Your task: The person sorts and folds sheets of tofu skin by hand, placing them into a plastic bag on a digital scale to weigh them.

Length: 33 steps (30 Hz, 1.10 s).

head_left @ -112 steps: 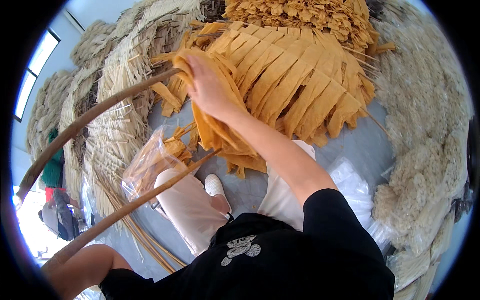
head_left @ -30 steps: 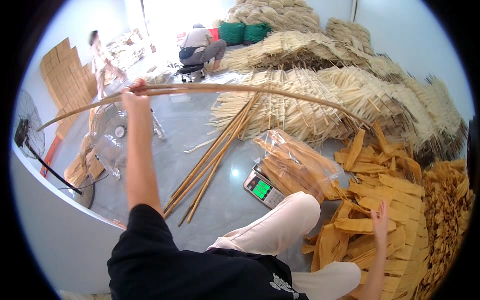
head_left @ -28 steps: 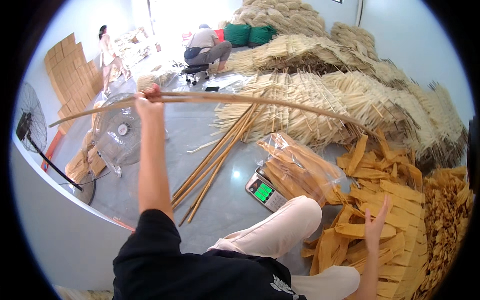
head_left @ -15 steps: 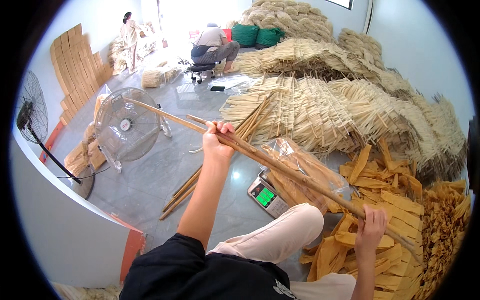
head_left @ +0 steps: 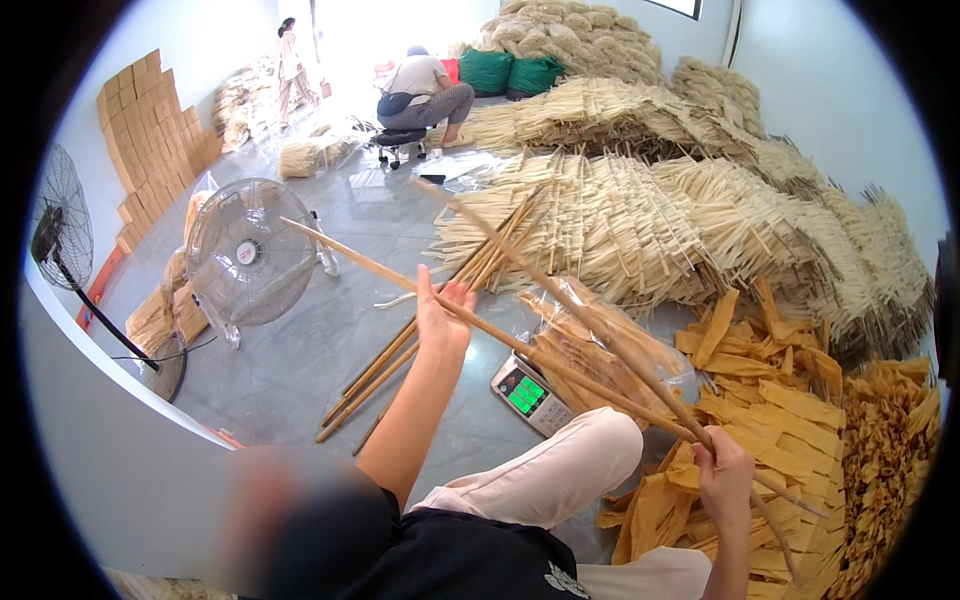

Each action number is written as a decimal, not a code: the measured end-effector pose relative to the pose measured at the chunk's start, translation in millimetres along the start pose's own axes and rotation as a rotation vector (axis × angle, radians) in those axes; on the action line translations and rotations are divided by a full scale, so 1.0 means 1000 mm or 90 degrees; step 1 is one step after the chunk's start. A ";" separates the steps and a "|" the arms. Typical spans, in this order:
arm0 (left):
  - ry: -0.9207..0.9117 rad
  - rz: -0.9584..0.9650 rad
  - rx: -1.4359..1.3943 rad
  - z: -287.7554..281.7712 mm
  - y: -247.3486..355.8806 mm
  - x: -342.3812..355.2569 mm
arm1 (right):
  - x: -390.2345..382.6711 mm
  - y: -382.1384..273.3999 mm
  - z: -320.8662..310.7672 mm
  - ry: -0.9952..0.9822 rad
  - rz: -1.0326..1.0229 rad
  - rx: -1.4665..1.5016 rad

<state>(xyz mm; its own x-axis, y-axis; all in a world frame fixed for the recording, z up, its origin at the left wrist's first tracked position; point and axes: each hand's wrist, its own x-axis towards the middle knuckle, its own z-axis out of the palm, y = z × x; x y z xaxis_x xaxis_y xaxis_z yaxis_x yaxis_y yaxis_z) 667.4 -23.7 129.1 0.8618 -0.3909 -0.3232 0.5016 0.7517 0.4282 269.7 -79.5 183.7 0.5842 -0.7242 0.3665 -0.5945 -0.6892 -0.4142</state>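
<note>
My left hand [head_left: 444,321] is open, palm up, thumb stretched out, with a long thin wooden stick [head_left: 352,257] crossing it. My right hand [head_left: 722,470] is closed around that stick and a second, darker stick [head_left: 617,338], which slants up and away from the first. Beneath them lie a clear plastic bag of tan dried sheets [head_left: 566,331] and a scale with a lit green display [head_left: 530,398]. Orange-yellow dried sheets [head_left: 770,420] are piled around my right hand. More sticks [head_left: 385,375] lie loosely bundled on the floor beyond my left arm.
A floor fan [head_left: 247,252] and a standing fan [head_left: 62,222] are at left, near stacked brown cartons [head_left: 150,140]. A crouching person [head_left: 420,95] and a standing person [head_left: 287,70] are farther back, near green sacks [head_left: 487,75]. Pale strip piles [head_left: 640,215] fill the right.
My left hand came down and rightward and has opened. My right hand went from empty to gripping the sticks, which have spread apart. The standing person moved right and farther back.
</note>
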 end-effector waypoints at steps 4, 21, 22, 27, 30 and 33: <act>-0.154 0.654 0.454 0.005 0.015 -0.034 | 0.001 0.001 -0.009 0.028 -0.020 -0.095; -1.021 0.690 1.105 -0.033 0.004 -0.094 | 0.013 -0.031 -0.011 -0.153 -0.205 -0.122; -1.026 0.663 1.119 -0.037 0.005 -0.092 | 0.013 -0.028 -0.012 -0.162 -0.195 -0.126; -1.035 0.375 1.217 -0.056 0.022 -0.062 | 0.006 -0.002 -0.029 -0.192 -0.139 -0.192; -1.041 0.100 1.218 -0.084 0.032 -0.043 | 0.002 0.005 -0.037 -0.180 -0.092 -0.167; -1.049 -0.069 1.183 -0.116 0.031 -0.045 | 0.002 0.015 -0.036 -0.148 -0.076 -0.141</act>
<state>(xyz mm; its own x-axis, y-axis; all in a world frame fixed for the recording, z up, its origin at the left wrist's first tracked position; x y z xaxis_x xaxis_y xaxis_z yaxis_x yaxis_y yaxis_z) 635.5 78.7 58.4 -0.2524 -0.9530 -0.1677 -0.7070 0.0633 0.7044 242.2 -92.5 208.2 0.7528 -0.6300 0.1908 -0.6042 -0.7763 -0.1798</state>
